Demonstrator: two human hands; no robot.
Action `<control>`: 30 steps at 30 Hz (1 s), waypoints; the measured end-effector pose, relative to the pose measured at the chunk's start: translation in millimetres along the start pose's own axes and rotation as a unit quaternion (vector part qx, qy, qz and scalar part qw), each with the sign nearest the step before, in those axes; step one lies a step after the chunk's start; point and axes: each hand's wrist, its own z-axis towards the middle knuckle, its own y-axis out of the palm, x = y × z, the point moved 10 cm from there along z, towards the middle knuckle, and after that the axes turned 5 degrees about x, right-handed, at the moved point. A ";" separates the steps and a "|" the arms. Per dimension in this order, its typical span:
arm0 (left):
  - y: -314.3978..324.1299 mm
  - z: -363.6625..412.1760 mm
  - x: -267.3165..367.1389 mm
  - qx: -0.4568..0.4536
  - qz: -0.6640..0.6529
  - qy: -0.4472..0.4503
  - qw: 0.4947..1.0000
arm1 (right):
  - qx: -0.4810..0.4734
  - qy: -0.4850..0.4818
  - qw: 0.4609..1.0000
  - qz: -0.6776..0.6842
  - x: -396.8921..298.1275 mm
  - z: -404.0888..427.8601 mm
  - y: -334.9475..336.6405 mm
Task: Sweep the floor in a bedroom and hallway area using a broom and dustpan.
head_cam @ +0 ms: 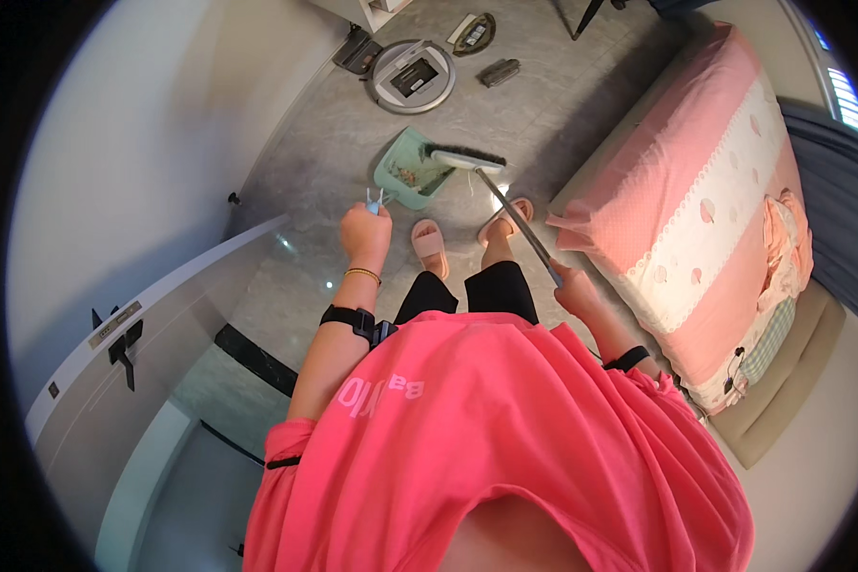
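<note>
My left hand (367,232) is closed around the light-blue handle end (373,207) of a green dustpan (392,166). The pan rests on the floor ahead of my feet, with debris and fluff (416,176) inside it. On the right, my right hand (575,287) grips the metal pole (518,222) of a broom near a blue-grey grip part. The broom's white head with dark bristles (470,156) lies over the right edge of the dustpan's mouth. Most of the dustpan's handle is hidden by my left hand or foreshortened.
A round robot vacuum (412,76) with its lid raised sits beyond the dustpan, beside its dark dock (357,51). Loose vacuum parts (499,72) lie nearby. A bed with a pink-and-white cover (701,207) stands to my right. An open door (179,314) is at left. I wear pink slippers (427,239).
</note>
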 end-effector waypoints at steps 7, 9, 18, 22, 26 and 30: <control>3.2 0.5 -2.4 -0.006 0.014 0.005 1.000 | 0.092 -0.009 0.996 0.007 -8.8 49.1 -18.0; 4.1 -1.4 -5.7 -0.006 0.018 0.001 1.000 | 0.052 0.036 0.998 0.024 -28.8 69.8 -30.8; 1.1 -3.1 -8.0 -0.004 0.011 -0.016 1.000 | -0.031 0.039 0.999 -0.014 -43.8 41.0 20.0; -1.0 -5.4 -6.3 0.003 0.011 -0.007 1.000 | -0.086 0.065 0.994 -0.022 -20.1 -14.4 32.4; -0.4 -7.5 -9.3 0.008 0.005 -0.006 1.000 | -0.098 0.044 0.994 -0.035 -14.9 -53.5 39.7; 1.3 -9.3 -8.9 0.013 -0.007 0.005 1.000 | -0.098 0.012 0.993 -0.061 -22.3 -69.9 32.5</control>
